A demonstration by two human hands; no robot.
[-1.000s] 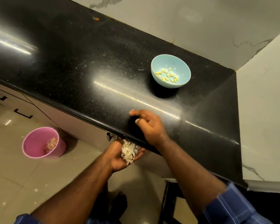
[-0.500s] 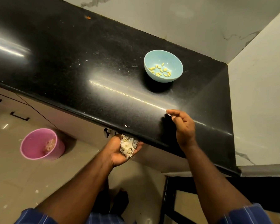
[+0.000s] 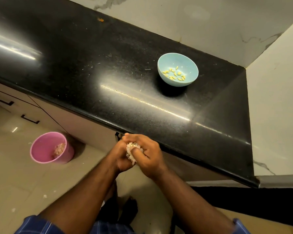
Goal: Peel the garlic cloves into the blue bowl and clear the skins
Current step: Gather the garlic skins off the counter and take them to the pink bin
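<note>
Fingers of our right hand curl down over a wad of papery garlic skins, the thumb pressing into the pile, while our left hand cups the same wad from below and from the left, its fingers bent up around it. Both hands are pressed together with the skins caught between them, just off the front edge of the black countertop and over the floor. A few pale flakes stick out at the top and bottom of the clasp.

Well back on the countertop, near the corner where the two walls meet, we see the blue bowl standing upright, with peeled garlic cloves scattered across its bottom. Small light specks lie on the dark stone to the left of the bowl.

Down on the tiled floor to our left stands a pink bin, close to the cabinet fronts, with a pale heap of scraps inside it. Some white bits dot the tiles around it. Blue checked sleeves show at the bottom edge.
</note>
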